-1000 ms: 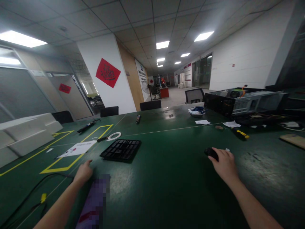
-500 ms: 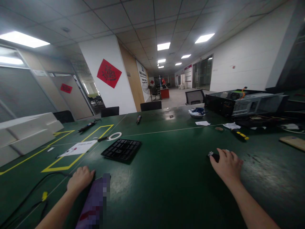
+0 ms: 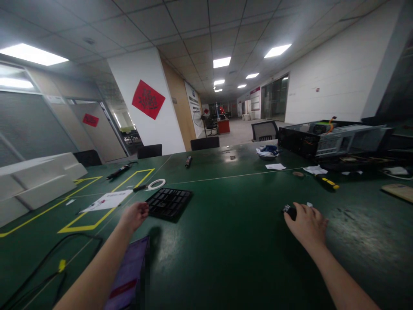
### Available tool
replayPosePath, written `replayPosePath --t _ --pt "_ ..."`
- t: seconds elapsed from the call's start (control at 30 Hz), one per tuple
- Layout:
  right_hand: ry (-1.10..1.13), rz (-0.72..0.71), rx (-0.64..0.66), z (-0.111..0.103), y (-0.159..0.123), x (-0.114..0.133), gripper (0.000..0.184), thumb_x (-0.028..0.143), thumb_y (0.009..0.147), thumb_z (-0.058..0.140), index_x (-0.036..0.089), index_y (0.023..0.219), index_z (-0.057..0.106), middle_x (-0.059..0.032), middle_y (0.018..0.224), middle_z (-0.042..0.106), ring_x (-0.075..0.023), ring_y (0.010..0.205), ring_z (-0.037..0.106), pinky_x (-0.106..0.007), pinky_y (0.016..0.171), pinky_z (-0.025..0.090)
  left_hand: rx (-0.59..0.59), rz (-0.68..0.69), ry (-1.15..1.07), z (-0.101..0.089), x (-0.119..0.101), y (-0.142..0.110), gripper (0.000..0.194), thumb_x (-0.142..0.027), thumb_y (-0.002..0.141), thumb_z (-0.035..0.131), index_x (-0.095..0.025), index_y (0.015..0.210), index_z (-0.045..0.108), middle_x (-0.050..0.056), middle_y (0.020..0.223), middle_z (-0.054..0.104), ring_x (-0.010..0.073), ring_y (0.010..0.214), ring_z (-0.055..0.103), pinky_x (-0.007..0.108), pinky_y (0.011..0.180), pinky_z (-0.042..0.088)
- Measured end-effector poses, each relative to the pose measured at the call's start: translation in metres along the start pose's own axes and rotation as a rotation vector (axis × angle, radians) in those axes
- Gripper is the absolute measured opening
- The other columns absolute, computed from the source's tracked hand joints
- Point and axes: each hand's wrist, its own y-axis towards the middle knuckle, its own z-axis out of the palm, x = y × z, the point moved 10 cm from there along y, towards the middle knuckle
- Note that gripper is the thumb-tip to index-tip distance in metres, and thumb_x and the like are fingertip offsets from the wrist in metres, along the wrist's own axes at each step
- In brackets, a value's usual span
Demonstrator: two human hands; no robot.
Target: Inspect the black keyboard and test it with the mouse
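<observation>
My left hand is raised over the table, close to the left corner of a black gridded tray. Its fingers are curled, and I cannot make out what, if anything, is in them. Under that forearm lies a flat purple item with a red band, partly covered by my arm. On the right, my right hand is wrapped over a small black object with a silvery end. Most of that object is hidden under the fingers, and a small whitish bit shows just behind them.
A white tape roll lies behind the tray, and a paper sheet to its left. Black cable runs along the near left. White foam blocks, an open computer case, a yellow-handled screwdriver and a bowl stand around.
My left hand has lifted from beside the purple item and moved forward and right, to the tray's left corner. My right hand stays almost where it was.
</observation>
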Motion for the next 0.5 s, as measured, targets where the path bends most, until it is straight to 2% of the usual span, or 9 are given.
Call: replayPosePath --t 0.1,0.2,0.33,0.4,0.5 --pt "-0.009 -0.005 0.005 0.003 0.002 -0.003 0.057 0.047 0.075 0.034 0.013 0.119 0.045 -0.0165 0.123 0.046 -0.0374 0.116 0.033 -0.06 0.092 0.028 0.063 0.056 0.176 0.033 -0.016 0.006 0.016 -0.028 0.069 0.051 -0.015 0.069 0.059 0.006 0.066 0.061 0.0177 0.063 0.06 0.025 0.052 0.046" --pt "-0.018 -0.023 0.003 0.008 0.004 -0.004 0.057 0.047 0.074 0.036 0.013 0.119 0.045 -0.0164 0.121 0.048 -0.0367 0.115 0.035 -0.057 0.09 0.031 0.092 0.103 0.374 0.055 -0.025 0.013 0.021 -0.03 0.061 0.058 -0.013 0.072 0.063 0.012 0.082 0.066 0.0284 0.088 0.06 0.032 0.07 0.047" --pt "-0.035 -0.029 -0.008 0.012 0.006 -0.005 0.054 0.045 0.073 0.037 0.014 0.117 0.047 -0.0151 0.119 0.05 -0.0354 0.114 0.037 -0.055 0.087 0.033 0.111 0.104 0.586 0.066 -0.024 0.026 0.023 -0.028 0.059 0.058 -0.009 0.069 0.064 0.025 0.093 0.064 0.0402 0.098 0.055 0.045 0.079 0.043" --pt "-0.044 -0.028 -0.002 0.013 0.006 -0.004 0.054 0.045 0.073 0.037 0.015 0.117 0.047 -0.0148 0.119 0.05 -0.0351 0.113 0.038 -0.054 0.087 0.033 0.131 0.126 0.637 0.07 -0.026 0.031 0.022 -0.027 0.059 0.059 -0.008 0.066 0.064 0.026 0.093 0.064 0.041 0.097 0.056 0.046 0.079 0.043" --pt "-0.062 -0.044 -0.004 0.008 0.004 0.001 0.052 0.042 0.073 0.037 0.014 0.116 0.048 -0.0146 0.117 0.051 -0.0345 0.111 0.039 -0.053 0.086 0.034 0.13 0.212 0.647 0.074 -0.036 0.034 0.018 -0.026 0.058 0.06 -0.008 0.062 0.063 0.022 0.082 0.067 0.0384 0.091 0.059 0.044 0.076 0.045"
